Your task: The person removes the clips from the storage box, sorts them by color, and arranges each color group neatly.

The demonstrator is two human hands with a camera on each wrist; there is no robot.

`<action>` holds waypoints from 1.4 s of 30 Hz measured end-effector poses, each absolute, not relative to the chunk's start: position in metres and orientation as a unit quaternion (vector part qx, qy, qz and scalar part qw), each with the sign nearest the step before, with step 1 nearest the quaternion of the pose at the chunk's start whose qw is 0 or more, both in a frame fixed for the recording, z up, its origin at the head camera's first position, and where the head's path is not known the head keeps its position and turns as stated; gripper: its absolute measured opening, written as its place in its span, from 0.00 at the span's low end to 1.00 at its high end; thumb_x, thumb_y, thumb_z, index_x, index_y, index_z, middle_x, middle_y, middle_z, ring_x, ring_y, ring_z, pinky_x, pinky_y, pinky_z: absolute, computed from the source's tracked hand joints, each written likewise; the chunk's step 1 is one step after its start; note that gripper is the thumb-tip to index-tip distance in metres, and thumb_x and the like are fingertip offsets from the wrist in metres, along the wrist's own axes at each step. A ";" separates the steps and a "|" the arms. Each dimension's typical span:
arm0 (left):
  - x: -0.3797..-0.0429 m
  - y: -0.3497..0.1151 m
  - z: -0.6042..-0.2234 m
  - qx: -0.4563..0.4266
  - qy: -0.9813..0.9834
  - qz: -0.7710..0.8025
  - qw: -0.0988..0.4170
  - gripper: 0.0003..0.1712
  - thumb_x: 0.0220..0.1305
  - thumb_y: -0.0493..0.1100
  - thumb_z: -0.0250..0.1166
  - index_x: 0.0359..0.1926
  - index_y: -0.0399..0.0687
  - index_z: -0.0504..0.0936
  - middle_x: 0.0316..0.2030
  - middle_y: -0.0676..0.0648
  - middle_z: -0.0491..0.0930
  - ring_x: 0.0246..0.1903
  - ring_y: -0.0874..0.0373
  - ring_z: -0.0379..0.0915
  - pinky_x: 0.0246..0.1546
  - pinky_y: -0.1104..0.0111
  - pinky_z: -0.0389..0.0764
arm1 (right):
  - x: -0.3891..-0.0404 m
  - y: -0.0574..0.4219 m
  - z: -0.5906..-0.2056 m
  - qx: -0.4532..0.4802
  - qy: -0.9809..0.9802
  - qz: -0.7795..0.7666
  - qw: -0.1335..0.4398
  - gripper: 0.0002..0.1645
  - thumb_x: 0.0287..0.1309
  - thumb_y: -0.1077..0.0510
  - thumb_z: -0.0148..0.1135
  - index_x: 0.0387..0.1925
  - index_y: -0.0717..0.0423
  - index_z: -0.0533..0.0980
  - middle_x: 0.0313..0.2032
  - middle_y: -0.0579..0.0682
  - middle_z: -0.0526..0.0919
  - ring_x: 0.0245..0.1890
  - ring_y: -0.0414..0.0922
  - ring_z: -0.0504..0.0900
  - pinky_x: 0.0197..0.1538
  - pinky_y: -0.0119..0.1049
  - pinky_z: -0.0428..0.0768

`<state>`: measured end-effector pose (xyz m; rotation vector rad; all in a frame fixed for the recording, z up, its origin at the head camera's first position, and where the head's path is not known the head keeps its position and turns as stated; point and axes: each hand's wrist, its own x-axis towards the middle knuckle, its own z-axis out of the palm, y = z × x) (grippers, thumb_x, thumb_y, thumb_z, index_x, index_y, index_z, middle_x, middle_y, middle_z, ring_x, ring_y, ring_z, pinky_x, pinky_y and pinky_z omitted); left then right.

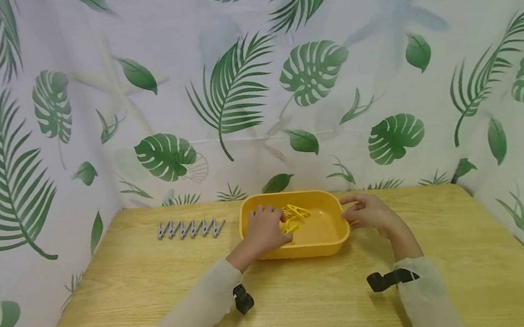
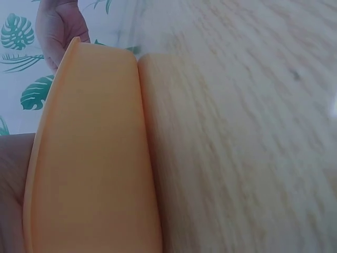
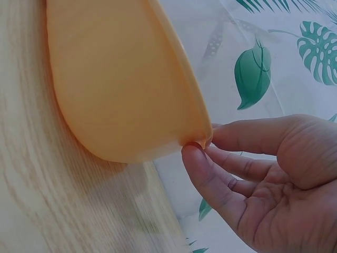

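A yellow plastic basin (image 1: 319,247) stands at the back of the table, with several yellow clothespins (image 1: 297,211) inside it. My left hand (image 1: 264,227) reaches over the front rim into the basin, its fingers bent beside the clothespins. Whether it holds one is hidden; the left wrist view shows mostly the basin's outer wall (image 2: 95,147). At the basin's right end, my right hand (image 1: 368,214) pinches the rim between thumb and fingers, as the right wrist view shows with the thumb (image 3: 197,158) against the edge.
Several grey clothespins (image 1: 192,229) lie in a zigzag row left of the basin. The wooden table (image 1: 304,301) meets a leaf-patterned curtain (image 1: 256,106) at the back and sides. A black camera strap (image 1: 398,276) is on each wrist.
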<state>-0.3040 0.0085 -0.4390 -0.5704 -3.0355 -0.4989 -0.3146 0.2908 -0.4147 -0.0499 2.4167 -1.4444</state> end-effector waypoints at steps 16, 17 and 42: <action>-0.312 0.011 -0.437 -0.150 -0.980 -0.131 -0.017 0.17 0.55 0.55 0.77 0.38 0.52 0.84 0.39 0.49 0.80 0.43 0.51 0.66 0.48 0.55 0.63 | -0.316 0.291 -0.415 -0.021 0.847 -0.507 0.160 0.31 0.68 0.62 0.62 0.68 0.68 0.66 0.48 0.63 0.83 0.39 0.45 0.85 0.52 0.47 0.85; -0.312 0.011 -0.438 -0.150 -0.981 -0.125 -0.017 0.16 0.56 0.55 0.77 0.37 0.52 0.84 0.39 0.50 0.80 0.43 0.51 0.66 0.48 0.55 0.64 | -0.316 0.291 -0.415 -0.021 0.846 -0.508 0.161 0.31 0.68 0.62 0.62 0.68 0.68 0.66 0.48 0.62 0.83 0.39 0.44 0.85 0.52 0.47 0.85; -0.312 0.012 -0.440 -0.168 -0.981 -0.099 0.015 0.21 0.57 0.53 0.75 0.15 0.54 0.78 0.31 0.52 0.75 0.36 0.54 0.62 0.41 0.59 0.57 | -0.312 0.290 -0.412 -0.025 0.846 -0.508 0.163 0.32 0.68 0.62 0.61 0.68 0.70 0.65 0.50 0.68 0.82 0.40 0.45 0.86 0.51 0.48 0.85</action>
